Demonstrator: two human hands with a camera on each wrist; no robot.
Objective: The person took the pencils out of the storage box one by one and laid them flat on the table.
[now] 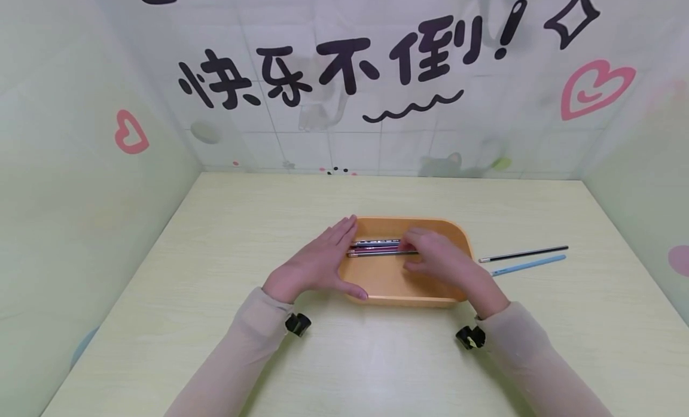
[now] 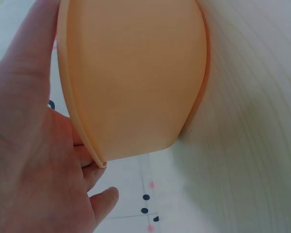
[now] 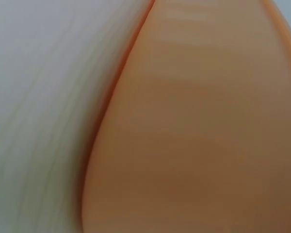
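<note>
An orange plastic tray (image 1: 409,300) stands on the table with several pencils (image 1: 374,248) lying side by side in it. My left hand (image 1: 325,258) rests along the tray's left end, fingers straight at the far side and thumb at the near rim. In the left wrist view, that hand (image 2: 34,145) lies beside the tray's rim (image 2: 70,97). My right hand (image 1: 438,258) is inside the tray, its bent fingertips over the right part of the pencils. Its thumb is apart from the fingers. The right wrist view shows only the tray's outer wall (image 3: 194,121).
Right of the tray, a black pencil (image 1: 524,253) and a light blue pencil (image 1: 530,265) lie on the pale wooden table (image 1: 377,357). A printed backdrop (image 1: 334,142) stands along the table's far edge, with side panels at left and right.
</note>
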